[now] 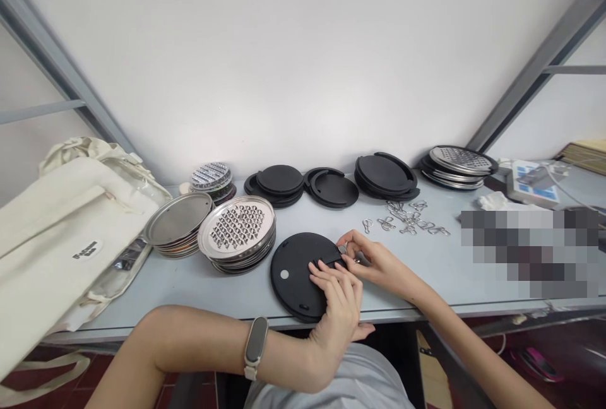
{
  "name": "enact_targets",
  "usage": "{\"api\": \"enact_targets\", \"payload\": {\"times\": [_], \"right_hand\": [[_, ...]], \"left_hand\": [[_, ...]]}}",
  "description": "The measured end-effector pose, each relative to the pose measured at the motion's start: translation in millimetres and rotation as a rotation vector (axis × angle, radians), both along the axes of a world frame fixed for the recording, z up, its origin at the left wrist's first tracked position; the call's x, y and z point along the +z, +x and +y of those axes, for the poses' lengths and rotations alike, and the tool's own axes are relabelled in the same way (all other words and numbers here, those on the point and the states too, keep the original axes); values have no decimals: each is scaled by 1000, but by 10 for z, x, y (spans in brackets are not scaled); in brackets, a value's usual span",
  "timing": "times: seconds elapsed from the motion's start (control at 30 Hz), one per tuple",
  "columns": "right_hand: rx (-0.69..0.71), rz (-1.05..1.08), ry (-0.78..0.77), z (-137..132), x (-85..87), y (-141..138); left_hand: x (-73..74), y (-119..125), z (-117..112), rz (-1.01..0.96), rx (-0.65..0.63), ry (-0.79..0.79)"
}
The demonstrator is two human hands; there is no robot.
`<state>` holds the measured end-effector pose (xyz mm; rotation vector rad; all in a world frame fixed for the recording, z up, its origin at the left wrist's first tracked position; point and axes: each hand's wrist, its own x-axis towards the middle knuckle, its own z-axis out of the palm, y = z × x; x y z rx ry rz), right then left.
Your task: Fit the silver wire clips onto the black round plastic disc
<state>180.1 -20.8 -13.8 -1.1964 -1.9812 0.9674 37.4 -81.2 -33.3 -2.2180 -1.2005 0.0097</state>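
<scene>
A round black disc [296, 298] lies at the front of the table, with a pale round spot and small slots in its face. Across its right side are the fingers of my left hand [338, 298], pressed together and holding it down, thumb out past the rim. My right hand [372, 260] pinches a small shiny metal clip [343, 249] at the disc's upper right edge; the fingers partly hide it. Beyond that hand, several loose bent-wire clips [407, 216] are scattered on the table.
Left of the disc stand a stack of grater plates [237, 229] and a stack of flat metal plates [177, 219]. Black discs [386, 172] are piled along the wall. Another grater stack [457, 163] is at back right. A cream bag [71, 226] leans at the left.
</scene>
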Motion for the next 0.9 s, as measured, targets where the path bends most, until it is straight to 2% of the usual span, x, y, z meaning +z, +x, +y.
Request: {"api": "enact_targets", "payload": {"times": [0.27,0.63,0.9], "right_hand": [[-13,-6,0,3,-12,-1],[-124,2,131,12,-21,-27],[-123,6,120,48,-56,-25]], "left_hand": [[-4,10,1,82,27,64],[-61,0,14,132,45,136],[-85,-5,22,142,31,170]]}}
